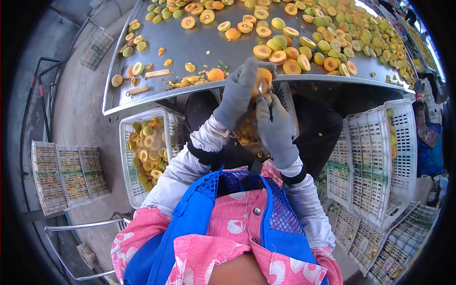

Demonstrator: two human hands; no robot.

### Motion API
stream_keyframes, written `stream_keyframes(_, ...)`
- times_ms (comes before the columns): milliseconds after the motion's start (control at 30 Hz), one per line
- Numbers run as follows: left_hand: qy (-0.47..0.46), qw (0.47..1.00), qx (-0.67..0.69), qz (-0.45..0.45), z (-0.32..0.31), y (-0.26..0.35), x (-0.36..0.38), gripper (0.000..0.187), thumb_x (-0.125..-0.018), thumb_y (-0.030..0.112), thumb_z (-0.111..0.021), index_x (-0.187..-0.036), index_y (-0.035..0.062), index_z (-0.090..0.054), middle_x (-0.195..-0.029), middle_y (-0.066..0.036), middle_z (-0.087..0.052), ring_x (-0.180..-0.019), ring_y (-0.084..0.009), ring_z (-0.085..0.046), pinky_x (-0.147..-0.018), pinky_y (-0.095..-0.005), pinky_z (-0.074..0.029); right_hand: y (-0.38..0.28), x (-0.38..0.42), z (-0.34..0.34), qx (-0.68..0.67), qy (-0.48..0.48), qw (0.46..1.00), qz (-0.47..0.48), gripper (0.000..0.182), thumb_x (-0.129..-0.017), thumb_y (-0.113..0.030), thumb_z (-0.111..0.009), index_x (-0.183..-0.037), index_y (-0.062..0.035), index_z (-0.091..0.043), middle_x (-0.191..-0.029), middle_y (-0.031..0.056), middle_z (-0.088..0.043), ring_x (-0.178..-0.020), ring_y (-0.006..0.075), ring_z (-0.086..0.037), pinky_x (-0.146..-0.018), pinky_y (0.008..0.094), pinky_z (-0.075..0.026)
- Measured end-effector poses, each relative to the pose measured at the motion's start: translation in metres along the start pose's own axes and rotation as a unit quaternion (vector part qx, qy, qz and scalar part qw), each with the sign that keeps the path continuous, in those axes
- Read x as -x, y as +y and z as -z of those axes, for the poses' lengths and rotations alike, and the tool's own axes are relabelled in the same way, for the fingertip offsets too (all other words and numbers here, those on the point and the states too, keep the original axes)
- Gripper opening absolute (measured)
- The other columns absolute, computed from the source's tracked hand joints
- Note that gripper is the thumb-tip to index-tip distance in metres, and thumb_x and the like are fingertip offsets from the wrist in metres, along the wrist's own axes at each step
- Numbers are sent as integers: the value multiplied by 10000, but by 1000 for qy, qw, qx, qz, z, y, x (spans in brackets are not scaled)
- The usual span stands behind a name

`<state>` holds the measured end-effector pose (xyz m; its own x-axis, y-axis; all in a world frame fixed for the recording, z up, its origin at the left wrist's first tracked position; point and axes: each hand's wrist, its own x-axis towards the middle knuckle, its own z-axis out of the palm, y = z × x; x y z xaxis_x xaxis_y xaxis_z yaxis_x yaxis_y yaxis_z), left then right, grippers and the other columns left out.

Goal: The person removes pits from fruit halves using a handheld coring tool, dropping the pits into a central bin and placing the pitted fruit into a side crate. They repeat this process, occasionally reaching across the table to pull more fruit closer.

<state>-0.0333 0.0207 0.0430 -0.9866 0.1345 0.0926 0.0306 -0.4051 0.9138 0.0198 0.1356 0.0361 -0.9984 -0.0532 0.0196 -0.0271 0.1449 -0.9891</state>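
My left hand [237,92], in a grey glove, is closed round a peach half [262,78] with orange flesh, held over the table's near edge. In my right hand [275,124], also gloved in grey, is a small spoon-like metal tool [261,88], its tip against the fruit's cut face. The tool's handle is hidden by my fingers. Below both hands, between my knees, a crate [286,102] contains orange scraps. Beside my left hand, a peach [215,75] and small fruit scraps [187,82] lie along the table edge.
Many halved peaches cover the metal table [190,47], heaped at the right. Two wooden-handled tools lie near its left corner, one being this handle [138,90]. A white crate [124,156] of peach halves stands at my left. More crates [370,156] stand at the right.
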Motion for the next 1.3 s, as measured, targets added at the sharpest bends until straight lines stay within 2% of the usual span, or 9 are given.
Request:
stream_keyframes(267, 71, 997, -1, -7, -10, -1, 14, 564, -1006, 496, -423, -1143, -8, -634, -905, -93, -689, -730, -101, -611, -666, -226, -512, 4, 14, -10, -5, -14, 999, 46, 339, -990, -306, -526, -1105, 12, -544, -699, 136, -621, -582, 207, -607, -552, 360, -494)
stream_keyframes(333, 82, 996, 38, 16, -14, 4, 17, 535, -1014, 467, -429, -1115, -10, -648, -881, -96, -692, -696, -95, -608, -628, -217, -502, -12, 18, -4, -127, -90, 974, -165, 304, -998, -352, -500, -1023, -52, -537, -617, 44, -539, -457, 128, -493, -429, 305, -435)
stream_keyframes(467, 89, 994, 13, 64, -14, 8, 15, 496, -1018, 430, -439, -1093, -10, -655, -860, -101, -693, -672, -88, -603, -587, -213, -487, -26, 20, 0, -206, -115, 943, -236, 291, -1004, -398, -468, -932, -118, -496, -584, -30, -447, -402, 63, -368, -353, 245, -340)
stream_keyframes(567, 88, 993, -33, 73, -8, -1, 12, 409, -996, 383, -523, -1023, 5, -676, -841, -77, -688, -685, -106, -619, -638, -224, -491, -28, 16, 12, -265, -164, 897, -313, 353, -1008, -459, -417, -891, -131, -474, -572, -49, -408, -397, 55, -322, -346, 235, -285)
stream_keyframes(633, 46, 995, -74, 42, -8, -4, 11, 496, -1006, 442, -457, -1062, -6, -661, -809, -96, -680, -637, -111, -584, -604, -227, -483, -15, 8, 24, -396, -333, 768, -378, 433, -999, -545, -378, -874, -139, -462, -563, -74, -327, -403, 38, -257, -348, 219, -224)
stream_keyframes(1067, 86, 947, 93, 294, 20, -55, 13, 601, -962, 557, -463, -1153, 0, -584, -903, -96, -658, -783, -153, -609, -642, -278, -518, 70, -2, 16, -601, -344, 582, -426, 468, -966, -612, -397, -894, -157, -483, -585, -108, -251, -434, 16, -194, -370, 182, -176)
stream_keyframes(1100, 84, 949, 92, 290, 37, -75, 13, 601, -962, 557, -463, -1153, 0, -584, -903, -96, -658, -783, -153, -609, -642, -278, -518, 65, -1, 16, -600, -346, 584, -423, 468, -966, -612, -397, -894, -157, -483, -585, -108, -251, -434, 16, -194, -370, 182, -176)
stream_keyframes(1167, 37, 912, 301, 276, 69, -105, 15, 604, -955, 541, -491, -1175, -16, -564, -912, -117, -669, -768, -187, -640, -609, -312, -541, 52, 8, 13, -401, -315, 777, -369, 477, -969, -616, -378, -880, -160, -484, -580, -93, -273, -426, 26, -210, -368, 194, -191)
stream_keyframes(1300, 296, 945, 74, 121, 81, -66, 31, 469, -981, 406, -518, -1149, -28, -577, -1007, -156, -674, -748, -228, -679, -663, -320, -567, 55, 9, 18, -365, -239, 826, -355, 489, -988, -592, -353, -859, -138, -482, -576, -79, -281, -423, 37, -223, -371, 208, -218)
